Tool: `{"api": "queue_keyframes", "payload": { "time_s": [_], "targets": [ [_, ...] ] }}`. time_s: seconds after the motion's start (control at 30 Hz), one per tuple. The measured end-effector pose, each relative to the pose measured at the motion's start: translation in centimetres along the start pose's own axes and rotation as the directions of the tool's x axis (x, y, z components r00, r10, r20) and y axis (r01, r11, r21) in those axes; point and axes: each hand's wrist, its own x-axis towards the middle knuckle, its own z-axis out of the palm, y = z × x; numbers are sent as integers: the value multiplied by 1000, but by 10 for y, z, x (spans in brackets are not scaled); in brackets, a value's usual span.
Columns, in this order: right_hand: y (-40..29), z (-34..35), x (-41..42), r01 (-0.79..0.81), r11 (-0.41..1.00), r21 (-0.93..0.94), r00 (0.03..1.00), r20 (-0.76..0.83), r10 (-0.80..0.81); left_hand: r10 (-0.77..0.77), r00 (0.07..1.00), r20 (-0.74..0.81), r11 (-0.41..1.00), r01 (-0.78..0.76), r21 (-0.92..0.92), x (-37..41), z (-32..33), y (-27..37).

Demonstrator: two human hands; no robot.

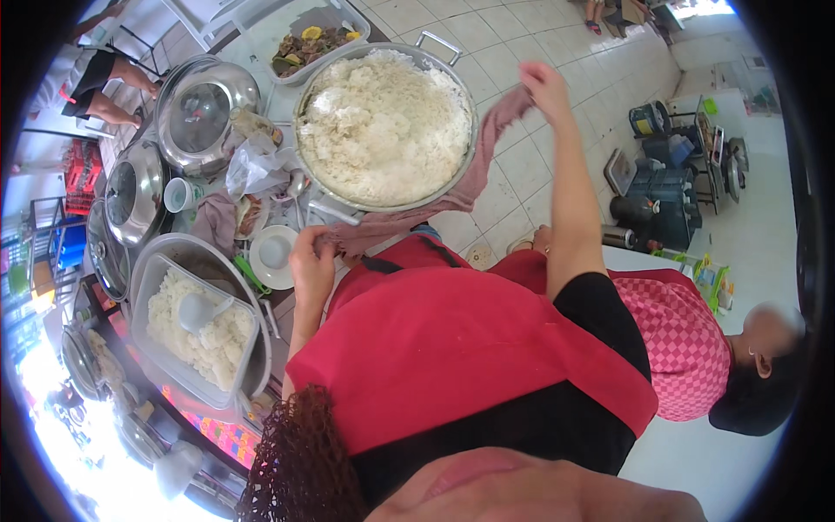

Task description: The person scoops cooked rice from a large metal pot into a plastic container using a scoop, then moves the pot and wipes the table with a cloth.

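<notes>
A long mauve cloth stretches along the near side of a big metal pot heaped with cooked white rice. My right hand is raised to the right of the pot and pinches one end of the cloth. The other end is in my left hand, low by the pot's near left handle. A second handle stands out at the far right of the rim. To the left of my left hand are a white plate and a green-handled utensil.
A tub of rice with a white scoop sits in a metal basin. Behind are glass-lidded pots, a plastic bag and a container of cooked food. A person in a checkered top stands close at right.
</notes>
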Motion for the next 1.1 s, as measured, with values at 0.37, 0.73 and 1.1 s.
{"api": "queue_keyframes", "payload": {
  "time_s": [0.37,0.73,1.1],
  "targets": [
    [16,118,23,-142,809,571,953,-142,268,-551,799,-243,486,70,-871,6,92,9],
    [97,142,-114,-546,834,80,791,376,482,-682,731,-27,286,232,-930,-6,111,18],
    [135,47,-77,-444,896,-1,896,28,444,-698,689,-193,378,126,-917,-36,108,-4]
  ]
}}
